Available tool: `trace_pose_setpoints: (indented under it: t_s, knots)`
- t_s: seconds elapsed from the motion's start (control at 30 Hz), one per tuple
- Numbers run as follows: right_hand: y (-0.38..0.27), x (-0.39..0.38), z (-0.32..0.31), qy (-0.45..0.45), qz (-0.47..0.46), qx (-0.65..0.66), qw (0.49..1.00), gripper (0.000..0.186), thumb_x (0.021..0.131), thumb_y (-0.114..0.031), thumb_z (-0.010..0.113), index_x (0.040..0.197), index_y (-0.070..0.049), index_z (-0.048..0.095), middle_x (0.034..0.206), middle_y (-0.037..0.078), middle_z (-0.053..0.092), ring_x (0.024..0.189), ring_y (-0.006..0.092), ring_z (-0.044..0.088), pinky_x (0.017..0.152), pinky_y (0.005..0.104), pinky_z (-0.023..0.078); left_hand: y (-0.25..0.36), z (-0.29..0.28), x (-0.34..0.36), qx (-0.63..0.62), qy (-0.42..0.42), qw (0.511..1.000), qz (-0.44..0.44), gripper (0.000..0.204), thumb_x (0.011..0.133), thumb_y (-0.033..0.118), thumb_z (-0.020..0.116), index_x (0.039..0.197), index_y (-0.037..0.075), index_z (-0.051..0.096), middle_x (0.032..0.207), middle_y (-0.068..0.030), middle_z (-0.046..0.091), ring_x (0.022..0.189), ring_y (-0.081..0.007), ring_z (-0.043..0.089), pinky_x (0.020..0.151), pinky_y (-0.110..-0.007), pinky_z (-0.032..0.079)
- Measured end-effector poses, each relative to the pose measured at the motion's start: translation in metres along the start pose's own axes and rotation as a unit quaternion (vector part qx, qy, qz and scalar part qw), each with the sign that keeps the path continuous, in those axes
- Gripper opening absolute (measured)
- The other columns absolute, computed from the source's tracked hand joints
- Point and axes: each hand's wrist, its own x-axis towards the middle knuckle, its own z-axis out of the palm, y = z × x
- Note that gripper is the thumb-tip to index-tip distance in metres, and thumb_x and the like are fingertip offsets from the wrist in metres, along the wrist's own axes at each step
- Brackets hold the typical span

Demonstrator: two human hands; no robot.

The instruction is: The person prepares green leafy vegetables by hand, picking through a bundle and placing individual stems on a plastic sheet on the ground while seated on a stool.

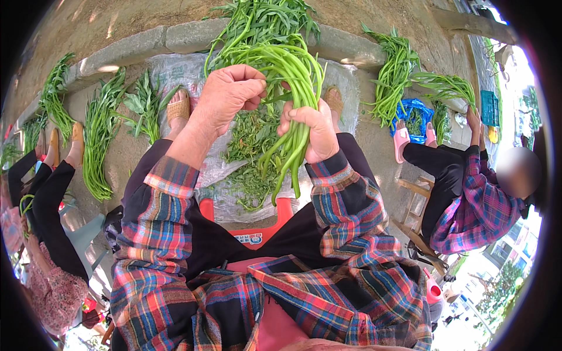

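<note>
A thick bunch of long green leafy-vegetable stems (297, 76) is gripped in my right hand (316, 130), its bare stem ends hanging down below the fist. The stems arch up and over to the left, towards the leafy tops. Just left of the bunch, my left hand (231, 96) is closed in a pinch beside the stems; whatever lies between its fingertips is too small to make out. Under my hands, loose plucked leaves (252, 137) lie heaped on a pale plastic sheet (213, 175). Beyond the bunch rests a large pile of leafy greens (266, 20).
A stone kerb (137, 50) runs behind the sheet. More bundles of greens (100, 137) lie on the left, with another bundle (393, 76) on the right. A person in plaid (468, 199) sits at right near a blue bag (414, 120). A red stool (275, 225) is between my legs.
</note>
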Motion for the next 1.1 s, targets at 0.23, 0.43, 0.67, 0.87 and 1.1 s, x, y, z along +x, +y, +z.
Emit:
trace_pose_setpoints:
  t_s: [0.23, 0.43, 0.67, 0.87, 1.1]
  knots:
    - [0.003, 0.0, 0.002, 0.0, 0.005, -0.033, 0.999, 0.036, 0.07, 0.002, 0.053, 0.105, -0.002, 0.045, 0.074, 0.007, 0.052, 0.056, 0.0181, 0.056, 0.052, 0.0317, 0.049, 0.001, 0.001, 0.002, -0.071, 0.087, 0.993, 0.028, 0.006, 0.077, 0.007, 0.061, 0.082, 0.006, 0.062, 0.068, -0.0009, 0.059, 0.057, -0.0065, 0.05, 0.052, -0.021, 0.043]
    - [0.001, 0.0, -0.002, -0.005, -0.005, 0.0, 1.0, 0.037, 0.07, 0.0, 0.054, 0.106, -0.001, 0.045, 0.075, 0.008, 0.052, 0.056, 0.0185, 0.056, 0.052, 0.0324, 0.049, -0.004, -0.009, 0.001, 0.248, -0.065, 0.965, 0.045, 0.016, 0.07, 0.007, 0.064, 0.086, 0.002, 0.063, 0.071, -0.005, 0.062, 0.062, -0.0134, 0.056, 0.057, -0.026, 0.046]
    - [-0.001, -0.001, 0.0, 0.01, 0.001, -0.002, 1.0, 0.037, 0.07, 0.0, 0.054, 0.106, -0.001, 0.045, 0.076, 0.008, 0.051, 0.056, 0.0187, 0.056, 0.052, 0.0324, 0.049, -0.01, -0.005, -0.003, 0.503, -0.052, 0.855, 0.115, 0.024, 0.067, 0.012, 0.065, 0.088, 0.001, 0.063, 0.073, -0.0097, 0.064, 0.065, -0.0215, 0.061, 0.064, -0.032, 0.049]
    - [0.0, -0.001, 0.001, 0.011, 0.001, -0.011, 1.0, 0.036, 0.07, 0.0, 0.054, 0.105, -0.001, 0.045, 0.075, 0.007, 0.052, 0.056, 0.0185, 0.056, 0.052, 0.0321, 0.049, -0.008, 0.003, 0.004, 0.224, 0.023, 0.96, 0.165, 0.019, 0.077, 0.009, 0.062, 0.093, -0.002, 0.062, 0.077, -0.006, 0.065, 0.069, -0.0098, 0.059, 0.065, -0.024, 0.048]
    - [0.002, -0.001, 0.002, 0.012, 0.004, -0.02, 1.0, 0.036, 0.07, 0.0, 0.054, 0.106, -0.001, 0.045, 0.075, 0.007, 0.052, 0.055, 0.0179, 0.056, 0.051, 0.0307, 0.049, -0.006, 0.012, 0.004, 0.125, 0.016, 0.975, 0.184, 0.018, 0.083, 0.007, 0.061, 0.099, -0.003, 0.061, 0.084, -0.0011, 0.064, 0.073, -0.0057, 0.056, 0.066, -0.02, 0.047]
